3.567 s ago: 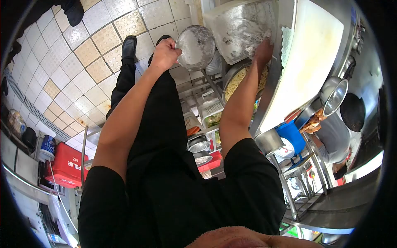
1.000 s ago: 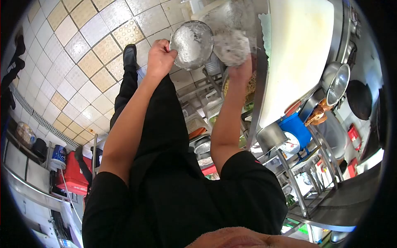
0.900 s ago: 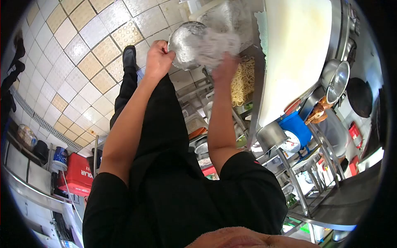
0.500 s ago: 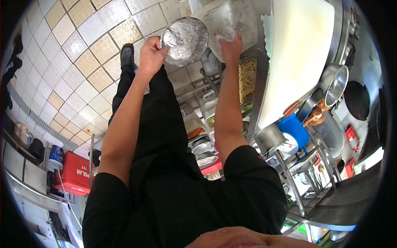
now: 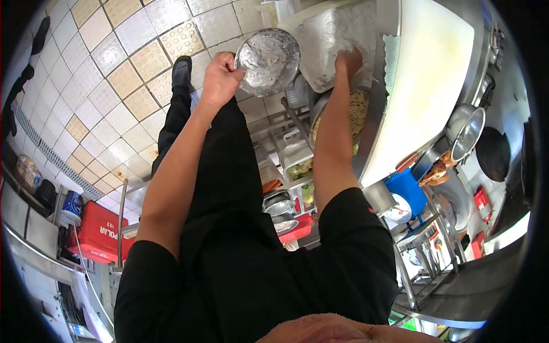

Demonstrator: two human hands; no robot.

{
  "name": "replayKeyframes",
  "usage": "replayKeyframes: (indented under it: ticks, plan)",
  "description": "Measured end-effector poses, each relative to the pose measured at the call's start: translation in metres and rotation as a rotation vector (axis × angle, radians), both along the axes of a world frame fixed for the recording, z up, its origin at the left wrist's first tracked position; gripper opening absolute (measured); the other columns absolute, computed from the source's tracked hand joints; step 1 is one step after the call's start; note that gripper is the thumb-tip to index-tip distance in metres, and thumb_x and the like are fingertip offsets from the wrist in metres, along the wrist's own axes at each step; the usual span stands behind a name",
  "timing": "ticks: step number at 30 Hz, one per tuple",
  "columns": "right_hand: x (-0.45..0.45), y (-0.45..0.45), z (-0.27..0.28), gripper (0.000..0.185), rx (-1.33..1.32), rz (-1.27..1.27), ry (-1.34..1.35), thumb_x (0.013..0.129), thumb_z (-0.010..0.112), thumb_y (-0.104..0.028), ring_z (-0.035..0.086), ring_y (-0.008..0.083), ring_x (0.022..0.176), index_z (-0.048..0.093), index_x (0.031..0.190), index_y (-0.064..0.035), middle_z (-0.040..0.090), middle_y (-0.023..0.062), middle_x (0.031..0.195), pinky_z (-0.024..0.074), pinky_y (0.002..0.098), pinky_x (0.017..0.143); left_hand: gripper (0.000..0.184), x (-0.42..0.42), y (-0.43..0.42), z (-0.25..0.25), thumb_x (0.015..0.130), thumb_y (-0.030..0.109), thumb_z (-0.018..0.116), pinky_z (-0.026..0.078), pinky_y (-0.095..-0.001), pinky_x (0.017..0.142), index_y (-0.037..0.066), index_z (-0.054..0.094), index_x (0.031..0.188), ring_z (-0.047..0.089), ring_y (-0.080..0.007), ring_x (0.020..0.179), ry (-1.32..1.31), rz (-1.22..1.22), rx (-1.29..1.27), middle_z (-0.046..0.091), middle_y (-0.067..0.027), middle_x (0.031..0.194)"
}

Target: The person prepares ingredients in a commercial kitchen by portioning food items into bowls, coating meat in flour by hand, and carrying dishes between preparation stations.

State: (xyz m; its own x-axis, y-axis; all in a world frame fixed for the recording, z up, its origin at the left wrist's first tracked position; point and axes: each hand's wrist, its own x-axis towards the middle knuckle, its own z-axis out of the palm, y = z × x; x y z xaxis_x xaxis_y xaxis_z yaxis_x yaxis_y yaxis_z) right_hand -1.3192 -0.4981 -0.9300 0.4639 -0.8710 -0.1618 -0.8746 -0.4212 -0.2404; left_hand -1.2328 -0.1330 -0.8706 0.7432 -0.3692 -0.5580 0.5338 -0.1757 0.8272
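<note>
A round metal bowl [image 5: 267,64] with white powder in it hangs over the floor, its left rim pinched by my left hand [image 5: 223,79]. My right hand [image 5: 347,62] is inside a pale container [image 5: 323,43] dusted with the same powder, to the right of the bowl. Its fingers are bent downward, and whether they hold powder is hidden. Below the container, partly behind my right forearm, sits a large round pan of yellow noodles [image 5: 358,111].
A white cutting board [image 5: 429,74] lies on the counter at the right. Beyond it are a strainer [image 5: 469,134], a steel pot [image 5: 378,197] and a dial scale [image 5: 398,210]. Food bins [image 5: 294,151] stand below. A red cooler [image 5: 97,228] is at the left.
My right hand carried a whitish mass from the container to the bowl, then returned to the container. The bowl now holds more powder. My left hand kept its grip on the rim.
</note>
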Motion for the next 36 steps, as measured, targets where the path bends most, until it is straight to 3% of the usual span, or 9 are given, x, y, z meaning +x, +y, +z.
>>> replayKeyframes:
  ticks: [3,9,12,13,22,25,31,34,36]
  plan:
    - [0.007,-0.003,-0.021,0.037,-0.266,0.298,0.112,0.072,0.069,-0.017,0.063,0.0400,0.095,0.066,0.103,0.0023,0.065,0.0237,0.101,0.0497,0.0443,0.084,0.026,0.000,0.001,-0.004,0.071,-0.001,0.064,0.044,-0.0293,0.055,0.004,0.039,0.070,0.048,-0.0149,0.062,0.010,-0.003,0.005,0.047,-0.0065,0.081]
    - [0.040,-0.021,-0.006,0.032,0.050,0.021,-0.091,0.072,0.066,-0.019,0.062,0.0409,0.093,0.067,0.097,0.0010,0.066,0.0240,0.096,0.0500,0.0449,0.082,0.026,0.003,0.010,-0.002,0.071,-0.001,0.064,0.044,-0.0293,0.055,0.004,0.039,0.069,0.048,-0.0146,0.062,0.013,-0.018,0.062,0.046,-0.0066,0.081]
    - [0.047,-0.028,-0.044,0.032,-0.159,0.392,0.051,0.072,0.066,-0.019,0.063,0.0404,0.091,0.067,0.098,-0.0001,0.066,0.0233,0.094,0.0508,0.0453,0.079,0.027,0.005,0.013,0.003,0.071,-0.002,0.064,0.045,-0.0290,0.053,0.004,0.038,0.069,0.049,-0.0141,0.062,0.052,0.000,0.030,0.046,-0.0066,0.081]
    - [0.050,-0.006,-0.034,0.056,-0.291,0.378,0.107,0.069,0.069,-0.027,0.061,0.0395,0.098,0.058,0.118,-0.0035,0.062,0.0248,0.109,0.0466,0.0480,0.089,0.027,0.005,0.014,0.004,0.071,-0.002,0.064,0.046,-0.0289,0.053,0.003,0.037,0.069,0.049,-0.0139,0.062,0.058,0.005,0.016,0.046,-0.0066,0.082]
    - [0.059,0.059,0.043,0.062,0.683,0.085,-0.219,0.062,0.079,-0.019,0.064,0.0349,0.091,0.060,0.118,0.0003,0.066,0.0203,0.095,0.0497,0.0404,0.085,0.028,0.011,0.019,0.017,0.073,-0.002,0.064,0.048,-0.0283,0.052,0.004,0.037,0.068,0.053,-0.0119,0.061,0.081,-0.010,0.076,0.049,-0.0047,0.081]
    - [0.059,0.065,0.004,0.060,0.212,0.547,-0.295,0.063,0.078,-0.015,0.064,0.0329,0.087,0.059,0.119,0.0001,0.064,0.0191,0.101,0.0518,0.0394,0.079,0.028,0.012,0.019,0.016,0.075,-0.001,0.064,0.049,-0.0281,0.050,0.004,0.037,0.068,0.054,-0.0116,0.060,0.064,-0.017,0.093,0.048,-0.0040,0.079]
    - [0.054,0.056,0.009,0.058,0.569,0.228,-0.174,0.065,0.076,-0.017,0.060,0.0316,0.104,0.059,0.117,0.0009,0.059,0.0231,0.115,0.0491,0.0369,0.085,0.030,0.011,0.019,0.016,0.076,-0.001,0.065,0.050,-0.0277,0.050,0.005,0.037,0.067,0.054,-0.0114,0.060,0.118,0.022,0.024,0.047,-0.0035,0.078]
    - [0.047,0.045,0.054,0.047,0.413,0.138,-0.028,0.071,0.072,-0.008,0.063,0.0217,0.091,0.059,0.116,0.0020,0.065,0.0159,0.105,0.0495,0.0337,0.080,0.026,0.014,0.016,0.028,0.079,-0.002,0.060,0.046,-0.0255,0.051,0.008,0.039,0.067,0.052,-0.0093,0.056,0.090,0.019,0.043,0.051,-0.0015,0.065]
    - [0.030,0.047,0.067,0.045,0.428,-0.095,-0.427,0.073,0.069,-0.005,0.063,0.0234,0.091,0.059,0.116,0.0026,0.065,0.0151,0.104,0.0500,0.0349,0.078,0.026,0.014,0.017,0.025,0.079,-0.002,0.061,0.046,-0.0256,0.051,0.008,0.040,0.067,0.052,-0.0094,0.056,0.088,0.032,0.012,0.051,-0.0016,0.065]
